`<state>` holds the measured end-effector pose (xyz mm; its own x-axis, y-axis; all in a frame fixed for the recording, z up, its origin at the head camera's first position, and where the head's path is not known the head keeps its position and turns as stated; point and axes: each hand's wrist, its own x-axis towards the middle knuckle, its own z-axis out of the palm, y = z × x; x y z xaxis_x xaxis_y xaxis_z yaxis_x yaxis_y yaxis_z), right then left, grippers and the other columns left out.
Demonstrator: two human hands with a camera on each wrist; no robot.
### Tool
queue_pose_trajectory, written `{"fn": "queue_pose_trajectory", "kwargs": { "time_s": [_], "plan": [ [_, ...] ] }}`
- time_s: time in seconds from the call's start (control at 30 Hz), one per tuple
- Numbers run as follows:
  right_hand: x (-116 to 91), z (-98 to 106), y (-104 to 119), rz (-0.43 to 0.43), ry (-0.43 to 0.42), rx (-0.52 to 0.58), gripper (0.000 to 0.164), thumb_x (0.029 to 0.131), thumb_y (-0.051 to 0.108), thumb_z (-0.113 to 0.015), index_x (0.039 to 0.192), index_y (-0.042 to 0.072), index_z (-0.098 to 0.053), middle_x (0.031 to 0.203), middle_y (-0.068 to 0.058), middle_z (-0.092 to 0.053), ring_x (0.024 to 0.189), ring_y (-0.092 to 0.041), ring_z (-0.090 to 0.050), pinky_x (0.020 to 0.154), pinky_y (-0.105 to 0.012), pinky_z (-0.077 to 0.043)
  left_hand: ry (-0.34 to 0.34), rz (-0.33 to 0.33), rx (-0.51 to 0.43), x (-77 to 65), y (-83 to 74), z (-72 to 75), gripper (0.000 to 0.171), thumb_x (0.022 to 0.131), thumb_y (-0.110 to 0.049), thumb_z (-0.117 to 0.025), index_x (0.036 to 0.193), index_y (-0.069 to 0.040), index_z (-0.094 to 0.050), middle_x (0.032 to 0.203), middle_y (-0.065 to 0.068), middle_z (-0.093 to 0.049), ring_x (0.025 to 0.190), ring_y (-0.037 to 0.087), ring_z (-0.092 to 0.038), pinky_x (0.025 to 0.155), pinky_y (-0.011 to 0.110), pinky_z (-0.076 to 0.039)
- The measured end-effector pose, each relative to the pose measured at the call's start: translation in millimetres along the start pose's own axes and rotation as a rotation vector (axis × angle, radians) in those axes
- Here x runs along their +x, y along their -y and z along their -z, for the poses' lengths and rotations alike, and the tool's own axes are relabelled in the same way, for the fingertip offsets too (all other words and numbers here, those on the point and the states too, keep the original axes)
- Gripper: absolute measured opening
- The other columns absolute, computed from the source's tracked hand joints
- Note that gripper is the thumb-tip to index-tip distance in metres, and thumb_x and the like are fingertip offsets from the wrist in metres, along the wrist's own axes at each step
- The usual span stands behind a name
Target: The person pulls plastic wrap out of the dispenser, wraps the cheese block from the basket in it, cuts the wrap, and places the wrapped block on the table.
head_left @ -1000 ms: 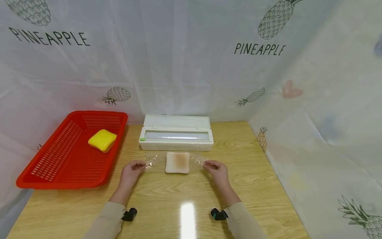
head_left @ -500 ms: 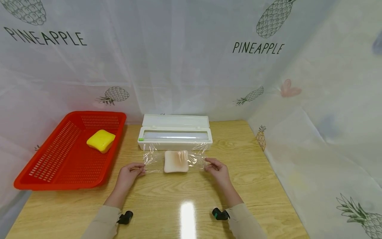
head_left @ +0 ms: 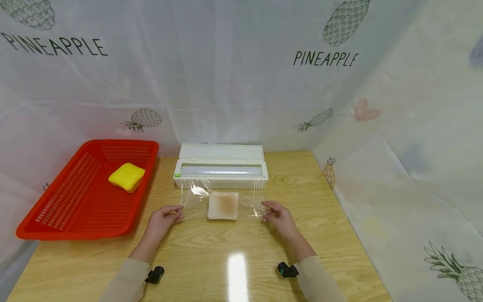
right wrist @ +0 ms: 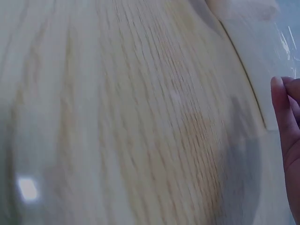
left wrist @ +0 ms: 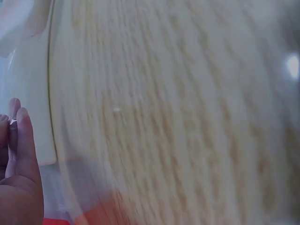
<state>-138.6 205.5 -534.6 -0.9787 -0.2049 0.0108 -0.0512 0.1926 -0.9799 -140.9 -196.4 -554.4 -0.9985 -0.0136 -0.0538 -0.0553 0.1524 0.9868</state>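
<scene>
Clear cling film (head_left: 196, 193) stretches from the front of a white cling film dispenser (head_left: 241, 183) toward the person, between the two hands. My left hand (head_left: 161, 222) pinches the film's near left corner between thumb and fingers. At the near right corner, my right hand (head_left: 281, 220) pinches it the same way. A slice of toast bread (head_left: 222, 206), browned on its right half, lies between the hands and overlaps the film in the head view. In the left wrist view, a shiny bit of film shows at the fingertips (left wrist: 23, 115).
The dispenser's lid (head_left: 222, 152) stands open behind the film roll (head_left: 221, 170). On the left is a red plastic basket (head_left: 75, 235) holding a yellow pillow-shaped item (head_left: 127, 177). A patterned curtain (head_left: 234, 75) closes off the back and right of the wooden table (head_left: 203, 260).
The film has become taut and glossier between dispenser and hands. The right hand has shifted slightly right; the left has moved a little left and nearer the person. Both keep their pinch.
</scene>
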Motion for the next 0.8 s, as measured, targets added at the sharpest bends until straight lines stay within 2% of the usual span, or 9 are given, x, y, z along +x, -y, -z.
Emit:
{"fn": "queue_pose_trajectory", "kwargs": {
  "time_s": [0.13,0.23,0.33,0.47,0.6,0.7,0.8],
  "plan": [
    [8.2,3.8,0.8,0.056,0.048,-0.102,0.041,0.086,-0.018,-0.06,0.126,-0.015,-0.055,0.129,-0.028,-0.052,0.093,-0.035,-0.062,0.077,-0.031,-0.056,0.025,-0.035,0.072,3.9,2.1,0.6,0.026,0.091,0.016,-0.056,0.116,0.016,-0.063,0.106,0.028,-0.06,0.084,0.018,-0.069,0.076,0.027,-0.056],
    [13.9,4.8,-6.1,0.094,0.06,-0.124,0.039,0.084,-0.019,-0.06,0.123,-0.017,-0.056,0.123,-0.032,-0.054,0.091,-0.036,-0.063,0.077,-0.029,-0.056,0.05,-0.024,0.104,5.1,1.8,1.5,0.026,0.092,0.012,-0.057,0.117,0.014,-0.063,0.108,0.028,-0.063,0.09,0.027,-0.069,0.077,0.028,-0.056],
    [18.8,7.3,-19.4,0.076,0.052,-0.09,0.037,0.086,-0.017,-0.061,0.122,-0.018,-0.055,0.121,-0.033,-0.056,0.094,-0.039,-0.063,0.079,-0.028,-0.056,0.064,-0.013,0.17,5.0,-0.1,4.8,0.027,0.092,0.004,-0.062,0.118,0.012,-0.064,0.11,0.026,-0.066,0.097,0.03,-0.068,0.079,0.024,-0.055],
    [21.3,12.1,-31.3,0.003,0.014,-0.055,0.039,0.087,-0.01,-0.065,0.125,-0.014,-0.056,0.12,-0.029,-0.06,0.105,-0.039,-0.062,0.085,-0.028,-0.053,0.033,0.036,0.232,6.3,-1.4,11.9,0.035,0.091,-0.008,-0.07,0.122,0.007,-0.063,0.115,0.022,-0.066,0.105,0.031,-0.064,0.079,0.016,-0.05],
    [25.9,13.8,-30.5,-0.011,0.025,-0.028,0.038,0.088,-0.006,-0.066,0.124,-0.011,-0.056,0.131,-0.027,-0.054,0.119,-0.041,-0.054,0.097,-0.035,-0.048,0.026,0.053,0.179,14.5,-3.7,14.0,0.044,0.091,-0.013,-0.07,0.128,0.005,-0.056,0.127,0.026,-0.058,0.118,0.036,-0.056,0.087,0.019,-0.048],
    [33.3,12.8,-29.7,-0.031,0.076,0.035,0.035,0.09,-0.004,-0.065,0.123,-0.012,-0.056,0.142,-0.027,-0.044,0.128,-0.043,-0.044,0.103,-0.041,-0.043,0.075,0.022,0.114,23.8,-4.7,9.7,0.046,0.092,-0.009,-0.068,0.132,0.007,-0.051,0.134,0.031,-0.049,0.126,0.043,-0.048,0.094,0.025,-0.047],
    [40.4,11.0,-29.3,-0.067,0.117,0.063,0.035,0.091,0.0,-0.066,0.123,-0.012,-0.057,0.145,-0.027,-0.04,0.131,-0.042,-0.041,0.102,-0.039,-0.043,0.122,0.012,0.053,31.8,-3.8,3.9,0.047,0.092,-0.003,-0.067,0.133,0.009,-0.048,0.136,0.034,-0.044,0.128,0.047,-0.043,0.094,0.025,-0.046]
  ]
}}
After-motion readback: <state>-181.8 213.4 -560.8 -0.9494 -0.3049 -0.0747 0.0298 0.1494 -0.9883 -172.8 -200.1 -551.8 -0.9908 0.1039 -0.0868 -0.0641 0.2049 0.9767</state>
